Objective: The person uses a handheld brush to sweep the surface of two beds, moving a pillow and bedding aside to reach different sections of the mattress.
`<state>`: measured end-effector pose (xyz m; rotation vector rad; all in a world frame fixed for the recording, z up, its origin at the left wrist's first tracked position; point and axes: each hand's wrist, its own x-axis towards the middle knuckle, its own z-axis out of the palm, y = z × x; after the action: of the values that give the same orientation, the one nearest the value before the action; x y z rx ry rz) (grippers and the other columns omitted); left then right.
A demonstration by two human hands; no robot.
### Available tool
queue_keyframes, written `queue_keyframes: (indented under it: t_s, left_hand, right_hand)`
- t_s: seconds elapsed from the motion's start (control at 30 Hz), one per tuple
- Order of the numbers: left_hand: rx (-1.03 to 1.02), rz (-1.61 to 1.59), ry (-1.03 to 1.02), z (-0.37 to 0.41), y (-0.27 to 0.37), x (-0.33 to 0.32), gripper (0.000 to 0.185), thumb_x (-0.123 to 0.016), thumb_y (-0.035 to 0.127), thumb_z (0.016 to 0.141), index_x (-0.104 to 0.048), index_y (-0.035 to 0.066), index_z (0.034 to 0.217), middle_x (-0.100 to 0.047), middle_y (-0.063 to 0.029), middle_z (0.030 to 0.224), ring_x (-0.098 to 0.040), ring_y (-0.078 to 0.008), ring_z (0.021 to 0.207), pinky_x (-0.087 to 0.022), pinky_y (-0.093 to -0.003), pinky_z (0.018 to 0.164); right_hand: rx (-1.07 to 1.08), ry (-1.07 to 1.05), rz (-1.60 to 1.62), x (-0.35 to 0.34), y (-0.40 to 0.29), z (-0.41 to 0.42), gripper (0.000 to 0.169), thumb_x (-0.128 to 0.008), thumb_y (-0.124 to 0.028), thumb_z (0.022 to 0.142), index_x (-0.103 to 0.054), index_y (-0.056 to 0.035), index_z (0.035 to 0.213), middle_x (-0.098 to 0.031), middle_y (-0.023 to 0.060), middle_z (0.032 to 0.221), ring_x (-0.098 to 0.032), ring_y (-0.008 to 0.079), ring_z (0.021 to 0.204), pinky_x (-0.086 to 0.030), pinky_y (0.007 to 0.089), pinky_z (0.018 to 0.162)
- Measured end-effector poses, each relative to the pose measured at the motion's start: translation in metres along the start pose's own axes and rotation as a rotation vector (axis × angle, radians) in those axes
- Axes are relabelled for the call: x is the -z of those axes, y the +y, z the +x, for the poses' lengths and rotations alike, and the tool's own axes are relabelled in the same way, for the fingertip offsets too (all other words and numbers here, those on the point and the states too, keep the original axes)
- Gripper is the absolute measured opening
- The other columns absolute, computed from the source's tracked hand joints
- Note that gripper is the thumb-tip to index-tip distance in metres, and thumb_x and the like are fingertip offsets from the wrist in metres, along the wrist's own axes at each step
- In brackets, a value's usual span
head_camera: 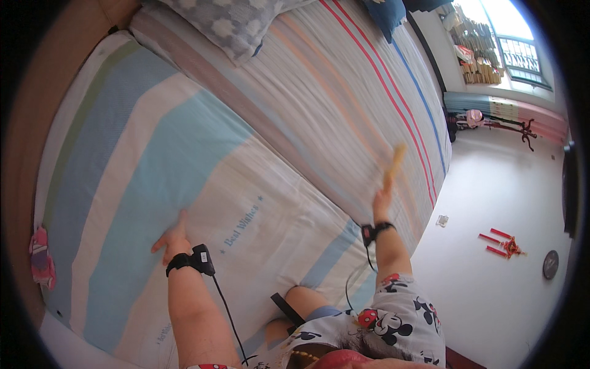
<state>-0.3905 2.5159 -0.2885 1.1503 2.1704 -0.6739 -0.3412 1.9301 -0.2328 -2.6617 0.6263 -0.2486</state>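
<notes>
My right hand [382, 205] is closed on the handle of a yellowish brush or stick [394, 166], blurred, over the striped bed sheet [322, 106]. What its far end is cannot be made out. My left hand [174, 237] holds nothing; its fingers are spread on or just above the blue and cream printed sheet [175, 152], over a light blue band. That sheet bears printed words and stars and has some wrinkles near its middle. Both wrists wear black straps with small cabled devices.
A grey pillow with pale stars [221, 27] and a dark blue cloth [387, 16] lie at the top. Pink fabric [42, 258] sits at the left bed edge. Rightward are a coat rack [507, 124], a window [521, 55] and a red hanging ornament [510, 247].
</notes>
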Motion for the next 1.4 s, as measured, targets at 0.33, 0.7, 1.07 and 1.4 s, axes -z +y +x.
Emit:
queue_keyframes:
  t_s: [0.33,0.7,1.07,1.4]
  left_hand:
    - [-0.037,-0.214,-0.562,0.065,-0.010,-0.021,0.101,-0.064,0.056,0.063,-0.008,0.016,0.138,-0.024,-0.0088,0.137,-0.020,-0.0280,0.126,-0.006,-0.0545,0.101]
    - [-0.215,-0.110,-0.486,0.053,-0.012,-0.008,0.108,-0.055,0.068,0.063,-0.011,-0.002,0.133,-0.023,-0.0141,0.137,-0.023,-0.0284,0.124,-0.007,-0.0440,0.105]
    - [-0.005,0.157,0.003,-0.017,0.002,0.012,0.141,-0.068,0.070,0.043,0.019,0.002,0.130,0.007,-0.0307,0.135,0.001,-0.0425,0.127,-0.007,-0.0514,0.102]
    - [0.003,0.164,-0.018,-0.018,0.006,0.010,0.147,-0.072,0.068,0.039,0.022,0.002,0.130,0.013,-0.0346,0.134,0.005,-0.0470,0.127,-0.005,-0.0550,0.101]
  right_hand:
    - [0.313,-0.332,0.264,-0.102,-0.220,0.021,0.052,-0.051,-0.009,0.081,-0.035,-0.0115,0.131,-0.049,0.0130,0.122,-0.047,0.0221,0.111,-0.037,0.0290,0.089]
    - [-0.651,0.208,-0.405,0.142,0.095,-0.148,0.063,-0.046,-0.007,0.075,-0.023,-0.0089,0.134,-0.042,0.0184,0.126,-0.044,0.0309,0.112,-0.038,0.0356,0.090]
    - [0.461,-0.522,0.607,-0.123,-0.249,-0.176,0.052,-0.054,0.001,0.078,-0.035,-0.0019,0.127,-0.045,0.0125,0.123,-0.046,0.0200,0.108,-0.039,0.0297,0.084]
    - [0.063,-0.683,0.346,-0.079,-0.104,-0.236,0.041,-0.052,-0.007,0.081,-0.034,-0.0077,0.119,-0.050,0.0033,0.085,-0.049,0.0154,0.072,-0.043,0.0277,0.061]
